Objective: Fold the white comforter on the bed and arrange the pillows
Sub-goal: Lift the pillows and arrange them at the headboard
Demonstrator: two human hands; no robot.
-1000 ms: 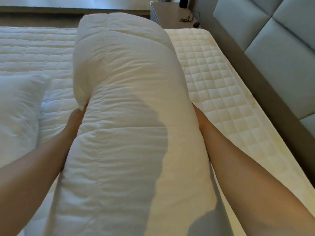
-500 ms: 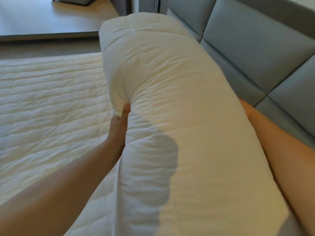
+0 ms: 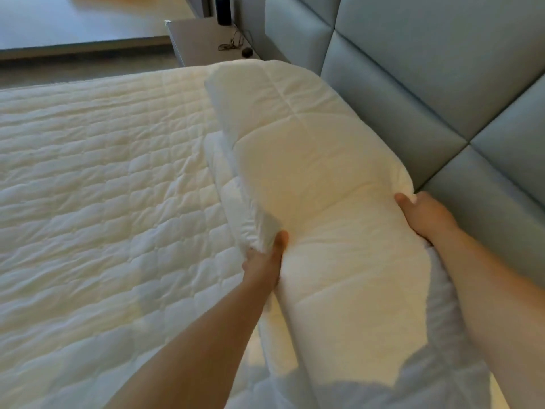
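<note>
- Here, a thick folded comforter (image 3: 324, 184) is being held by two bare hands along the right side of the bed (image 3: 88, 178), just beside the grey padded headboard (image 3: 427, 84).
- The left hand (image 3: 264, 262) is wrapped on the comforter's left edge; the thumb is pressed on top and the fingers are tucked under the folds, so the bundle is gripped.
- The right hand (image 3: 424, 215) is closed on the right edge, with the thumb laid on top and the other fingers hidden behind the fabric.
- The far end of the comforter looks to be lying on the mattress near the far right corner, while the near end seems to be lifted a little by the hands.
- The folding looks done, since several layers can be seen stacked at the left edge. The step in hand seems to be the putting down of the bundle by the headboard.
- Next, the bundle should be lowered gently and lined up straight with the headboard, and then the fingers should be slid out so the folds are not pulled open.
- No pillows can be seen, so that part is likely still to be done.
- A small table (image 3: 203, 39) with a dark cord (image 3: 233, 44) on it is seen at the far end.
</note>
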